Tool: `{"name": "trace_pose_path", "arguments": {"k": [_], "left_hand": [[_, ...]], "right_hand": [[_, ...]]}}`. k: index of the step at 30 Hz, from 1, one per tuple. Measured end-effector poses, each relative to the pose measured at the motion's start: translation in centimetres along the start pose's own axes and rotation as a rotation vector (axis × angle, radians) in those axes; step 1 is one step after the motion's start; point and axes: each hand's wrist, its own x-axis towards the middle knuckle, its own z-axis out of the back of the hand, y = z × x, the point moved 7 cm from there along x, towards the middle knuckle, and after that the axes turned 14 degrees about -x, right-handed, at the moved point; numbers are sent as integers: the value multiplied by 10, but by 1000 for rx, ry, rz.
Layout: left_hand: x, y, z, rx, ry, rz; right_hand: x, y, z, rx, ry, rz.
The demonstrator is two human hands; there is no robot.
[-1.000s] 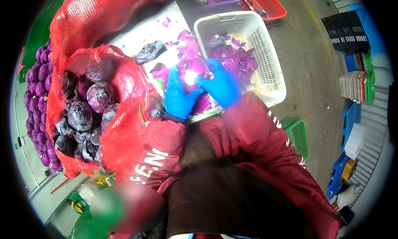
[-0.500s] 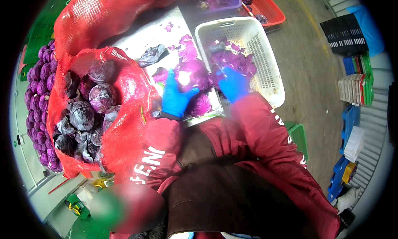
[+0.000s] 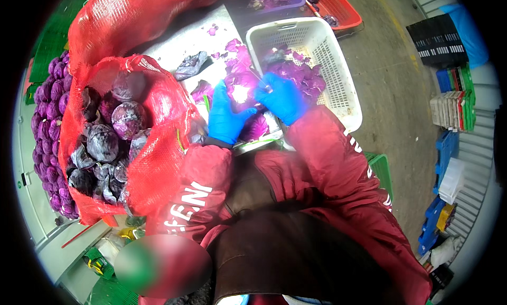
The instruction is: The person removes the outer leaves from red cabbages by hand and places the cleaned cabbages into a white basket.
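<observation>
A purple cabbage [image 3: 241, 95] lies on the pale work surface, its cut white part facing up. My left hand [image 3: 226, 119], in a blue glove, steadies the cabbage from the left with thumb and fingers around its side. On its other side my right hand [image 3: 284, 99], also blue-gloved, is closed around a small knife [image 3: 260, 79]; only a thin, blurred piece of the blade shows over the cabbage. Loose purple leaves [image 3: 256, 127] lie just below it, and more leaf scraps [image 3: 238, 56] lie beyond.
To the left, an open red mesh sack [image 3: 158, 162] holds several dark cabbages [image 3: 103, 142]. A white basket [image 3: 343, 88] with purple leaves stands at right. Beyond it are a purple crate [image 3: 293, 1] and a red crate [image 3: 351, 19]. Stacked cabbages [image 3: 50, 130] line the far left.
My right hand has moved left from the basket's near edge to the cabbage, with the knife now over it. My left hand stays at the cabbage's side.
</observation>
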Motion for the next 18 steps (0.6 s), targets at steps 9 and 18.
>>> {"name": "trace_pose_path", "arguments": {"k": [9, 18], "left_hand": [[9, 31, 3, -391, 110, -22], [4, -10, -11, -864, 36, -52]], "right_hand": [[-24, -111, 4, -279, 71, -254], [7, -9, -3, 229, 75, 117]]}}
